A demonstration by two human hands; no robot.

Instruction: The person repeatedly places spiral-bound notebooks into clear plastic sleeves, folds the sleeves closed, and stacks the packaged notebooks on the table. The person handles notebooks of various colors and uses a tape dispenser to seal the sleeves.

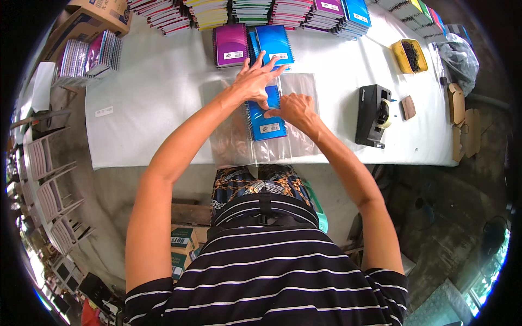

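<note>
A blue spiral notebook [267, 129] lies on clear plastic sheeting [228, 146] in front of me. My left hand [254, 81] is open, its fingers spread toward the upper blue notebook [272, 41], and its thumb reaches down over the lower one. At the right edge of the lower notebook, my right hand [296, 110] is closed, the thumb lying across the cover and the other fingers curled; their tips are hidden. A purple notebook [231, 44] sits left of the upper blue one.
Stacks of notebooks [250, 12] line the table's far side. To the right stand a black tape dispenser [370, 117], a brown block [408, 107] and a yellow container [402, 57] of small dark items. At far left are more notebooks [89, 57] and a cardboard box [87, 24].
</note>
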